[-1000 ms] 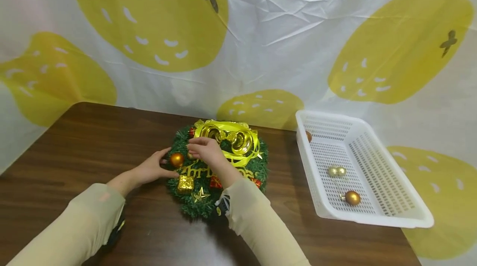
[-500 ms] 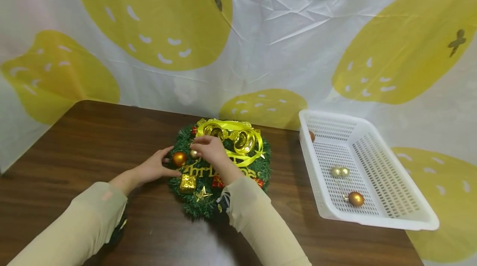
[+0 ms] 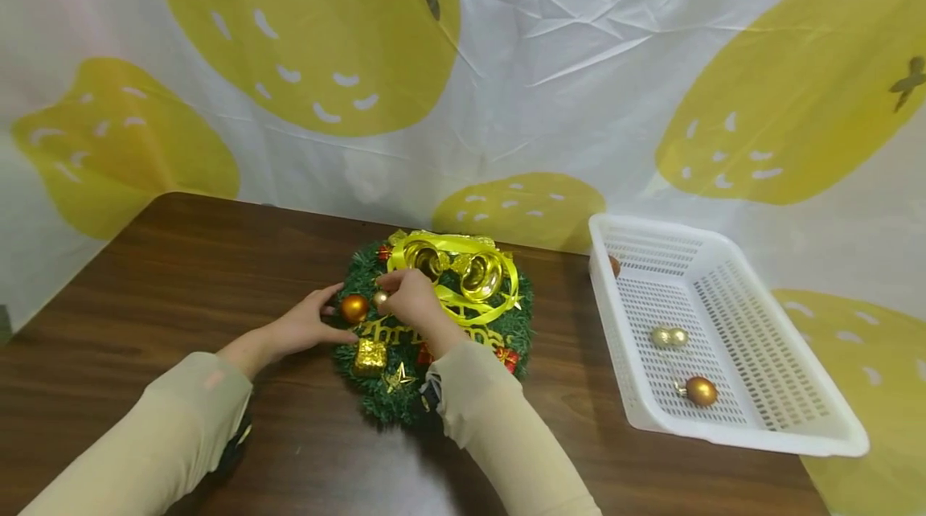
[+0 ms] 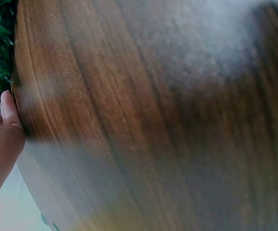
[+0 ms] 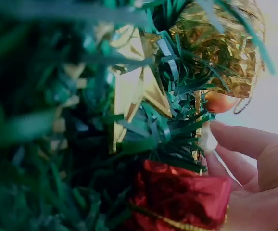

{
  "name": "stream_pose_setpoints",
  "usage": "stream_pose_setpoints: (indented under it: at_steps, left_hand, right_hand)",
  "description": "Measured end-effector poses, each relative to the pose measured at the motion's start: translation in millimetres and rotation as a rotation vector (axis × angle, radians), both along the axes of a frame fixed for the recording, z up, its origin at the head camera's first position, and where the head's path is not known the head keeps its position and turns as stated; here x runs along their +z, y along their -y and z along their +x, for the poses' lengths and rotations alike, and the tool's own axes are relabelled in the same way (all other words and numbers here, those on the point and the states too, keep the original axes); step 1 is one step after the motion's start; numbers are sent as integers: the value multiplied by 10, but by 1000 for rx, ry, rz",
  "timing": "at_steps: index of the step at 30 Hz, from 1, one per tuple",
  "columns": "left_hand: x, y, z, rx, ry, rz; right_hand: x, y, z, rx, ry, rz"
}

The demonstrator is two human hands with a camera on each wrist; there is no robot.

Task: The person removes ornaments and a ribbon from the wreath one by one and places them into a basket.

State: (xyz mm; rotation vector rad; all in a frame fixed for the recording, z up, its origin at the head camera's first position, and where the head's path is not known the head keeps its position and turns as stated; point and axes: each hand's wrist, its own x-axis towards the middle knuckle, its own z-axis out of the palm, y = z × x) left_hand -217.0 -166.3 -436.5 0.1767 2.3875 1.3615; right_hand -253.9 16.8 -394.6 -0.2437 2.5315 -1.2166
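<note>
The fingers of the left hand lie fairly straight and together against the left edge of the wreath, thumb on the near side, just beside an orange ball fixed in the greenery; they press the wreath and do not curl round anything. In the left wrist view only the heel of that hand shows at the left edge of the frame, resting on the brown table, with a strip of green needles in the upper left corner.

Just right of the orange ball, the right hand sits over the middle of the wreath, its fingertips pinched on a small gold ball. The right wrist view is filled with blurred needles, a gold star, a glittery gold box at upper right and a red parcel at the bottom; fingers curl in from the lower right.

The wreath lies flat at the centre of the head view, on the far half of the table. It carries a yellow ribbon bow at its far side and gold lettering across the middle.

Further right, well apart from the wreath, a white basket stands on the table. Inside it lie a pale gold ball and an orange ball with a cap; another ornament sits at its far left wall, mostly hidden. A white cloth with yellow fruit shapes hangs behind.
</note>
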Motion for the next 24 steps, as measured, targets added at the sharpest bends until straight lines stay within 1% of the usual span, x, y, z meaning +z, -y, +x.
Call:
stream_pose_setpoints:
  at_steps: [3,11,15,18,24]
  left_hand:
    - [9,-18,-6,8,6,-4]
    - [-55,-12,-53,9,0,-14]
    - [-48,-26,-53,11,-7,-16]
    - [-30,-34,-41,11,-14,-22]
    - [-30,-27,-35,12,-15,-15]
  right_hand:
    - [-12,24,-9,4,-8,26]
    - [-4,34,-31,0,-48,75]
    - [22,3,-35,-46,-41,30]
    - [35,-25,-42,-80,-24,-29]
    - [66,-69,-54,-74,0,-104]
